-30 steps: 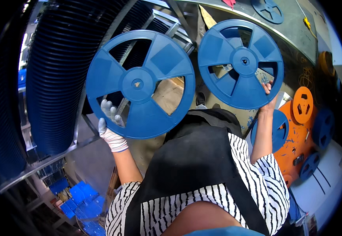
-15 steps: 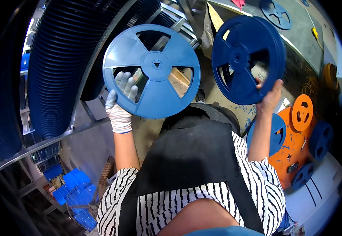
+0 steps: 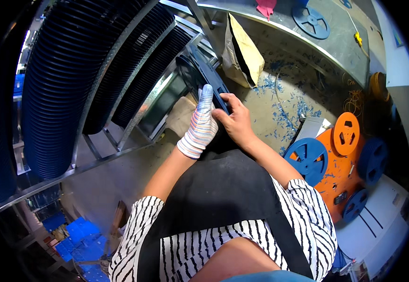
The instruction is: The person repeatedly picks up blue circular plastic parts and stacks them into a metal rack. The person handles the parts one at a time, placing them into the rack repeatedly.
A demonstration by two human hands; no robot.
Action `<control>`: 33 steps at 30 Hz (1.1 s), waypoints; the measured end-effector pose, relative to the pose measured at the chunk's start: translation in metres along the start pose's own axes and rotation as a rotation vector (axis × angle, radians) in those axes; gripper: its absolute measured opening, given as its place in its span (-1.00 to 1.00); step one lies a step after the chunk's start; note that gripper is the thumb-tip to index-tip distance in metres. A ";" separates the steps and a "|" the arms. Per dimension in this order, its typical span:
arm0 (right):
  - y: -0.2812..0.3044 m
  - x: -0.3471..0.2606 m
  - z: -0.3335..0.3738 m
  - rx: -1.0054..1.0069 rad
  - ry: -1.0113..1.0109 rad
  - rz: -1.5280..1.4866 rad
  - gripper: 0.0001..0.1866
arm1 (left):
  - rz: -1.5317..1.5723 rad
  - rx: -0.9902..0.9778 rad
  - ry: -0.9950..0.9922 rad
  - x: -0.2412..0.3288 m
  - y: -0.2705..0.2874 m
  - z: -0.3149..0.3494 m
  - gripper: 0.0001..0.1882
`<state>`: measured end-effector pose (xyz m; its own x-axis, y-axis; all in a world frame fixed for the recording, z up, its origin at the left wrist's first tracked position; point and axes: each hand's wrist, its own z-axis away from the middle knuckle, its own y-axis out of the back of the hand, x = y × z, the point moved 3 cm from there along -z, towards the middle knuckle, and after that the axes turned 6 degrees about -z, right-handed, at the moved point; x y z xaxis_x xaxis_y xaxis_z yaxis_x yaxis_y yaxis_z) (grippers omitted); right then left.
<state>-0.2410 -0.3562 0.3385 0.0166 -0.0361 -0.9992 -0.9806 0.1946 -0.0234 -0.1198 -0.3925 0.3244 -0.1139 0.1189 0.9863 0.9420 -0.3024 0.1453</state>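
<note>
In front of my chest, two or more blue plastic reels [image 3: 210,74] are turned nearly edge-on to the view. My left hand [image 3: 199,126], in a striped white glove with grey fingertips, is closed on them from the left, its thumb pointing up along their rims. My bare right hand [image 3: 237,120] grips the right side of the reels, fingers on the far side and thumb toward me. Both hands almost touch. The overlap of the reels and the left glove hides how many there are.
A metal rack [image 3: 102,84] with long rows of dark discs stands at the left. To the right is an orange round-topped surface [image 3: 333,181] bearing an orange reel [image 3: 346,133] and several blue reels. Beyond lie an open paper sack [image 3: 246,56], blue scraps [image 3: 284,115] and a grey table [image 3: 345,47].
The reels, held apart with one side facing me, are now together and turned edge-on. My right hand has come left to meet my left hand, which has moved toward the middle.
</note>
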 end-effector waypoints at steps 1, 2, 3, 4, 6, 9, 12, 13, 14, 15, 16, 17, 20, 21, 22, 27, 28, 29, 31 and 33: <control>0.003 0.000 -0.003 0.004 0.027 0.061 -0.50 | -0.012 0.027 -0.088 0.003 -0.008 0.001 -0.56; 0.003 0.009 -0.007 0.022 0.023 -0.006 -0.51 | 0.208 0.010 0.112 -0.002 -0.008 -0.006 -0.56; 0.008 0.023 -0.010 0.052 0.019 -0.063 -0.52 | 0.437 -0.025 0.312 -0.002 -0.013 -0.014 -0.56; 0.008 0.024 -0.014 0.069 0.014 -0.131 -0.52 | 0.656 -0.052 0.513 0.001 -0.015 -0.020 -0.56; 0.021 0.023 -0.018 0.052 -0.210 -0.472 -0.57 | 0.798 -0.215 0.419 0.004 -0.022 -0.037 -0.53; 0.081 0.036 -0.029 0.213 -0.274 -0.729 -0.71 | 0.590 -0.145 0.211 0.027 0.000 -0.046 -0.43; 0.135 0.048 -0.017 0.383 -0.312 -0.891 -0.71 | 0.514 0.006 0.084 0.018 0.046 -0.050 -0.45; 0.147 0.056 -0.013 0.391 -0.255 -1.010 -0.65 | 0.469 0.080 0.068 0.016 0.063 -0.049 -0.45; 0.155 0.059 -0.010 0.443 -0.206 -1.103 -0.59 | 0.504 0.112 0.119 0.017 0.080 -0.046 -0.47; 0.162 0.062 -0.006 0.439 -0.180 -1.184 -0.56 | 0.625 0.201 0.258 0.006 0.095 -0.041 -0.47; 0.166 0.065 -0.003 0.426 -0.156 -1.276 -0.54 | 0.646 0.254 0.271 -0.016 0.113 -0.034 -0.46; 0.172 0.072 -0.001 0.435 -0.159 -1.349 -0.53 | 0.668 0.280 0.310 -0.020 0.121 -0.027 -0.47; 0.175 0.083 0.002 0.426 -0.138 -1.508 -0.52 | 0.667 0.319 0.384 -0.027 0.132 -0.016 -0.47; 0.171 0.082 -0.001 0.412 -0.128 -1.551 -0.52 | 0.653 0.330 0.401 -0.026 0.134 -0.016 -0.47; 0.168 0.083 -0.003 0.398 -0.118 -1.593 -0.52 | 0.645 0.324 0.400 -0.024 0.135 -0.017 -0.47; 0.152 0.085 -0.021 0.340 -0.132 -1.615 -0.50 | 0.581 0.195 0.322 -0.002 0.120 -0.040 -0.49; 0.143 0.081 -0.025 0.371 -0.132 -1.478 -0.51 | 0.547 0.137 0.294 0.003 0.115 -0.047 -0.50; 0.132 0.075 -0.027 0.400 -0.131 -1.341 -0.53 | 0.422 0.069 0.209 0.012 0.102 -0.052 -0.54; 0.097 0.049 -0.041 0.339 -0.145 -1.052 -0.59 | 0.389 -0.033 0.268 0.010 0.087 -0.065 -0.58; 0.062 0.044 -0.049 0.229 -0.217 -0.799 -0.62 | 0.050 -0.243 0.244 0.018 0.065 -0.079 -0.57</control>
<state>-0.3106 -0.3941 0.2951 0.7450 -0.0631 -0.6641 -0.5959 0.3846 -0.7050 -0.0851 -0.4847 0.3573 -0.1690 -0.1222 0.9780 0.8489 -0.5222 0.0814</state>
